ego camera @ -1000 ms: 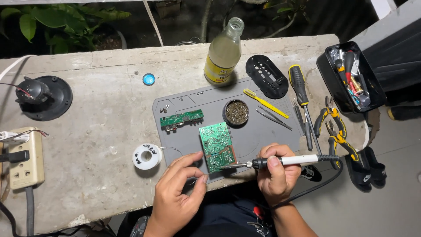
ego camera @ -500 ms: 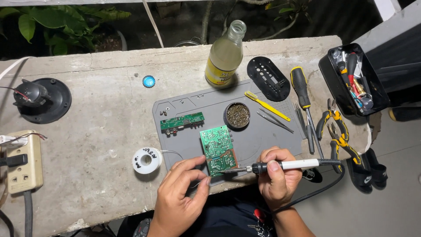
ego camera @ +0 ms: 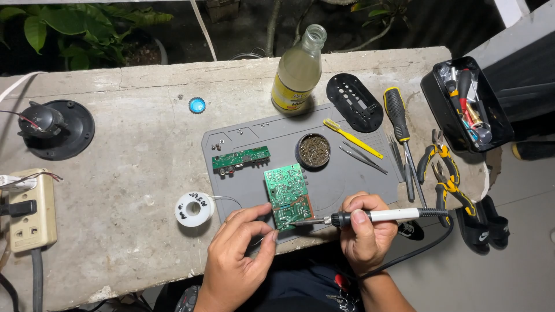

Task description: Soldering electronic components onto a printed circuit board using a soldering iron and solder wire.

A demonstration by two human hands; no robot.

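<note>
Concrete slab bench, scanned left to right. Far left: beige power strip (ego camera: 26,209) with a plug in it, black round base (ego camera: 55,128) with loose wires above it. Blue bottle cap (ego camera: 197,105) on bare concrete. White solder spool (ego camera: 194,208) just left of the grey work mat (ego camera: 358,179), thin solder wire running from it toward the left hand (ego camera: 237,260).

Left hand: fingers pinched together on the solder wire, fingertips near the lower edge of the green circuit board (ego camera: 288,196). Board lies flat on the mat, lower centre, solder side up. A smaller green board (ego camera: 240,157) sits up-left of it, apart. Round tin of brass tip cleaner (ego camera: 313,151) just above, glass bottle (ego camera: 296,71) behind the mat.

Right hand (ego camera: 364,231): fingers closed around the soldering iron (ego camera: 370,216), tip touching the board's bottom edge.

Right of mat: yellow plastic tool (ego camera: 352,138), tweezers (ego camera: 363,158), black-yellow screwdriver (ego camera: 400,124), yellow-handled pliers (ego camera: 442,173), open black toolbox (ego camera: 467,105) at far right.

Step in hand, judged: soldering a joint at the board's lower edge, iron on the pad, wire close. Next move likely calls for feeding the wire into the heated joint with a steady tip, avoiding a bridge to neighbouring pads.
</note>
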